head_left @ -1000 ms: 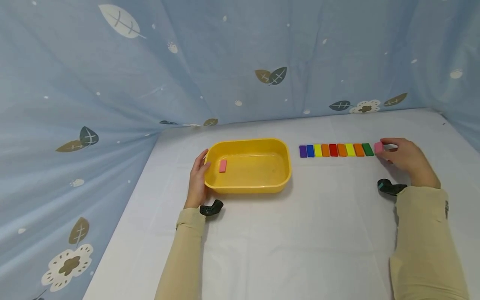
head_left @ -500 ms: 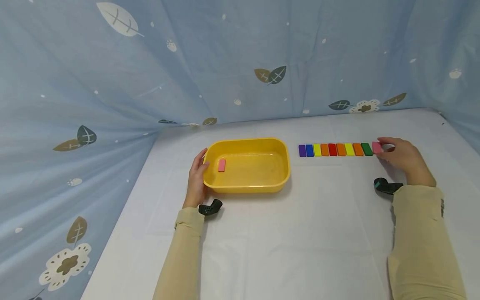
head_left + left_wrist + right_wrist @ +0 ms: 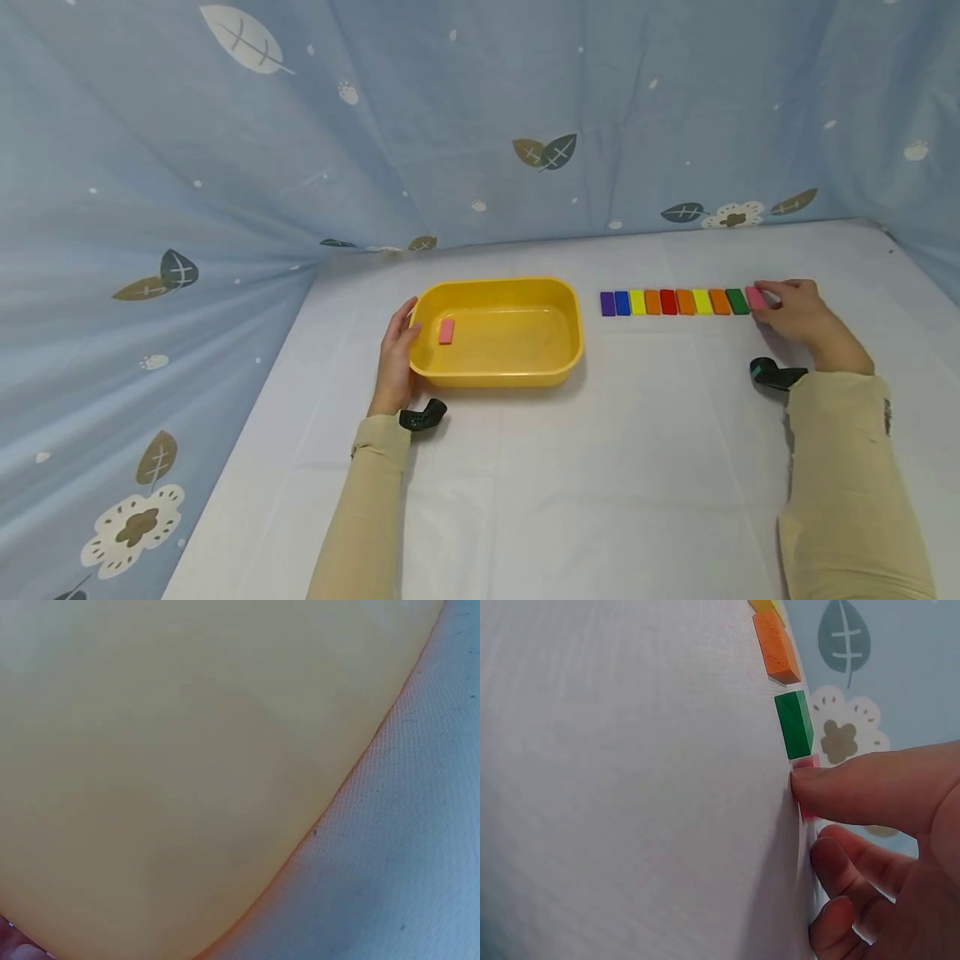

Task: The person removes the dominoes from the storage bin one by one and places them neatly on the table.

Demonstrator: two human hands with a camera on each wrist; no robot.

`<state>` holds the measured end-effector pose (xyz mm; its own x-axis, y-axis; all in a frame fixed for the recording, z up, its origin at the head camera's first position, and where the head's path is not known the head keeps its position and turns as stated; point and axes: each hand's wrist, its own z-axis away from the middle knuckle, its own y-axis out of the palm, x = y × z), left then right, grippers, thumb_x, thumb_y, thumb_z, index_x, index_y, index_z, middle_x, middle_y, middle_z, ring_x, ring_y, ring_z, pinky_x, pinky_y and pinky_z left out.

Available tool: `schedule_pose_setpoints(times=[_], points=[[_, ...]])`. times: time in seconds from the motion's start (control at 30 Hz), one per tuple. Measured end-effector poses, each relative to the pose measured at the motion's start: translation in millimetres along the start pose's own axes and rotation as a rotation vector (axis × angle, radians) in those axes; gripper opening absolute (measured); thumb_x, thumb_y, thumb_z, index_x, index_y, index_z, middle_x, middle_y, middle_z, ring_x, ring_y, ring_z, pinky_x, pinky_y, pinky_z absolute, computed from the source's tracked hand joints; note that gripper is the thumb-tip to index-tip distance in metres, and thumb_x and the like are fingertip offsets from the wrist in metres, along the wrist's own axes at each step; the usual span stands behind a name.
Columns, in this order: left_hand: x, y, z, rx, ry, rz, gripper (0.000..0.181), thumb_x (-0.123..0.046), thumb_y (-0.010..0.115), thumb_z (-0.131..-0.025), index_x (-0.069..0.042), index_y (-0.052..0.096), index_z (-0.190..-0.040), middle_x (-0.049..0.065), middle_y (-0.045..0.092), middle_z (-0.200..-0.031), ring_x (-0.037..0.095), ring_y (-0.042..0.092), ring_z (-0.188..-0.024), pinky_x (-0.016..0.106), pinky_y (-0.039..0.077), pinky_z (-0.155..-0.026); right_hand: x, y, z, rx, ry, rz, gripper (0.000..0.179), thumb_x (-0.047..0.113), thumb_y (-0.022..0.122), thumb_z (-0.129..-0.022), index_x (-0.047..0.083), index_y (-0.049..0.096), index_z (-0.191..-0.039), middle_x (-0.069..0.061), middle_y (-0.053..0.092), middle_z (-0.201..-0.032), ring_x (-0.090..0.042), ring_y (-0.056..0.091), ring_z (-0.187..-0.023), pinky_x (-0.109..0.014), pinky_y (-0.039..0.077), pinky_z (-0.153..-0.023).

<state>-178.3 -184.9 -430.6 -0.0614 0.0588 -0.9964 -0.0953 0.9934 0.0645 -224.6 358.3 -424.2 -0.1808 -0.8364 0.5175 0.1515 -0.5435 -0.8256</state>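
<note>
At the right end of a row of coloured blocks, my right hand [image 3: 806,321] pinches a pink block [image 3: 755,298] between thumb and fingers. The green block [image 3: 738,302] stands right beside it. In the right wrist view the thumb covers much of the pink block [image 3: 807,762], close by the green block [image 3: 795,724]. My left hand [image 3: 393,358] grips the left end of a yellow plastic basin [image 3: 497,379], thumb at the rim and fingers along the outside. Another pink block [image 3: 446,332] lies inside the basin. The basin's wall [image 3: 187,772] fills most of the left wrist view.
Left of the green block, the row runs through orange, yellow and red pieces to a blue block [image 3: 622,303] and a purple block [image 3: 607,304]. A white cloth [image 3: 600,483] covers the table. Behind it hangs a blue curtain [image 3: 420,108] with leaf prints.
My right hand has brought the pink block down and left, from tilted and apart to lying beside the green one at the row's end. The left hand and basin stay put.
</note>
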Motion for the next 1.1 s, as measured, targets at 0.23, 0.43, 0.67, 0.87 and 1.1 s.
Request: schedule_pose_setpoints(times=[0.23,0.43,0.67,0.87,1.1], points=[[-1.3,-1.7,0.6,0.001,0.015,0.027,0.041,-0.02,0.041,-0.093,-0.027,0.039,-0.134,-0.005,0.035,-0.137,0.014,0.038,-0.122,0.032,0.034,-0.099,4.1,-0.3,-0.6,0.004,0.007,0.002,0.059,0.022,0.046,-0.09,-0.002,0.021,-0.137,-0.041,0.002,-0.128,-0.051,0.025,-0.105,-0.066,0.026,-0.089],[-1.8,-2.2,0.9,0.007,0.031,0.03,0.041,-0.02,0.041,-0.094,-0.024,0.038,-0.135,-0.005,0.036,-0.136,0.013,0.038,-0.122,0.032,0.034,-0.099,3.1,-2.9,-1.4,0.04,0.029,-0.022,0.06,0.022,0.048,-0.09,0.001,0.02,-0.139,-0.04,0.0,-0.128,-0.052,0.024,-0.104,-0.067,0.026,-0.087],[-3.1,-1.9,0.9,0.008,0.012,0.001,0.042,-0.021,0.04,-0.094,-0.026,0.037,-0.135,-0.007,0.033,-0.138,0.013,0.036,-0.123,0.033,0.033,-0.099,-0.6,-0.7,-0.4,0.051,0.029,-0.038,0.06,0.021,0.047,-0.089,0.001,0.019,-0.139,-0.041,-0.001,-0.129,-0.051,0.026,-0.104,-0.067,0.027,-0.086],[-2.2,-1.2,0.7,0.0,-0.005,0.005,0.04,-0.023,0.041,-0.094,-0.028,0.039,-0.134,-0.008,0.034,-0.137,0.012,0.037,-0.122,0.032,0.034,-0.099,-1.7,-0.6,-1.2,0.048,0.036,-0.041,0.06,0.013,0.043,-0.088,0.002,0.016,-0.14,-0.041,-0.001,-0.128,-0.053,0.022,-0.106,-0.068,0.024,-0.086],[-1.5,-1.0,0.6,-0.013,-0.008,-0.008,0.041,-0.023,0.041,-0.093,-0.028,0.039,-0.134,-0.008,0.035,-0.136,0.012,0.038,-0.121,0.032,0.034,-0.099,1.7,-7.3,3.8,0.047,0.032,-0.035,0.061,0.014,0.039,-0.088,0.001,0.011,-0.14,-0.042,0.001,-0.127,-0.054,0.018,-0.107,-0.069,0.026,-0.084]])
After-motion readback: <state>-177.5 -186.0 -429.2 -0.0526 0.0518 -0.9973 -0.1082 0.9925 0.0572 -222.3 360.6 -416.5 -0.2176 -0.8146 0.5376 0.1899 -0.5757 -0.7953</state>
